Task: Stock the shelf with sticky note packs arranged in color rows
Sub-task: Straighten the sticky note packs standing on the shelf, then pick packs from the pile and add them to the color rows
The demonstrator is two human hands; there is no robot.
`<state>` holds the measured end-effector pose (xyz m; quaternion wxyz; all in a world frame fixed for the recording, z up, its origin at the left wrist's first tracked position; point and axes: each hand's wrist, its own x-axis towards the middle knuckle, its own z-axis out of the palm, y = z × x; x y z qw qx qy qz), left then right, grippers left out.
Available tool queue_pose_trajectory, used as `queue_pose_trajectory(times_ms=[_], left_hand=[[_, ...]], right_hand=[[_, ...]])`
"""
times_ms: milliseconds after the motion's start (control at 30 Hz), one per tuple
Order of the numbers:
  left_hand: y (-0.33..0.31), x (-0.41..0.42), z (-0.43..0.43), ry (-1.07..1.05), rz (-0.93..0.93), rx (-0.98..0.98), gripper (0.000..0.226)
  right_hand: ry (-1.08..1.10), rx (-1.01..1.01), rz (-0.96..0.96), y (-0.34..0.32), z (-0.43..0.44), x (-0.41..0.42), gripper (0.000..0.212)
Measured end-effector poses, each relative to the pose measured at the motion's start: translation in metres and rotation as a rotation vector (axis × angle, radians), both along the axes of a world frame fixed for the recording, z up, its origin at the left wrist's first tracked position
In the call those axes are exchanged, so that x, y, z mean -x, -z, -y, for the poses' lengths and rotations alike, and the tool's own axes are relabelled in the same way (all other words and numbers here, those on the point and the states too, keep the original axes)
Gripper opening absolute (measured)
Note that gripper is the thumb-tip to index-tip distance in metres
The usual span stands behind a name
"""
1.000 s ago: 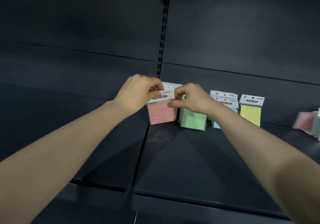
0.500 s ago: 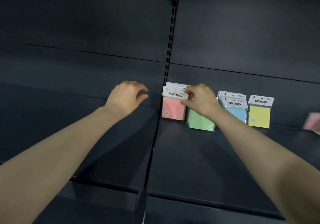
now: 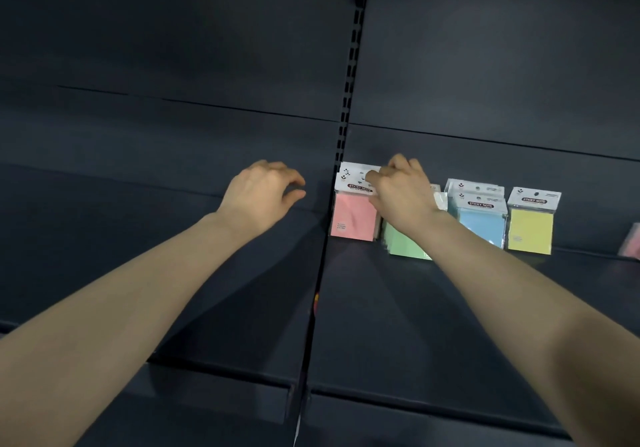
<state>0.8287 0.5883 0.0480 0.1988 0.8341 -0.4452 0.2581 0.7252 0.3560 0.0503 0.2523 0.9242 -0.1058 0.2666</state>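
Grip change: left hand off pink pack, empty, loosely curled; right hand alone pinches header at shelf back edge; placement likely nearly done.

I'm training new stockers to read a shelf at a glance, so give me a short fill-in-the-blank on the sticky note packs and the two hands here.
The right hand holds the white header of the pink packs, while the left hand holds ____.
Between the pink packs and the blue packs stand the ____ packs.
Directly right of the blue packs stands a ____ pack.
Missing words: nothing; green; yellow.
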Motion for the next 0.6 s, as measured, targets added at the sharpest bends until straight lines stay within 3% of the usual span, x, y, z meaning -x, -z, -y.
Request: queue_pose_trajectory(times_ms=[167,367,600], left_hand=[[-0.005,0.007,0.002,0.027,0.04,0.004,0.027],[-0.016,0.03,0.023,0.106,0.175,-0.001,0.035],[-0.028,0.08,0.075,0.203,0.255,-0.02,0.04]], right_hand=[[0.054,-0.005,-0.025,-0.008,0.005,0.015,0.046],[0.001,0.053,0.07,-0.024,0.025,0.062,0.044],[0.096,0.082,0.112,-0.035,0.061,0.147,0.052]])
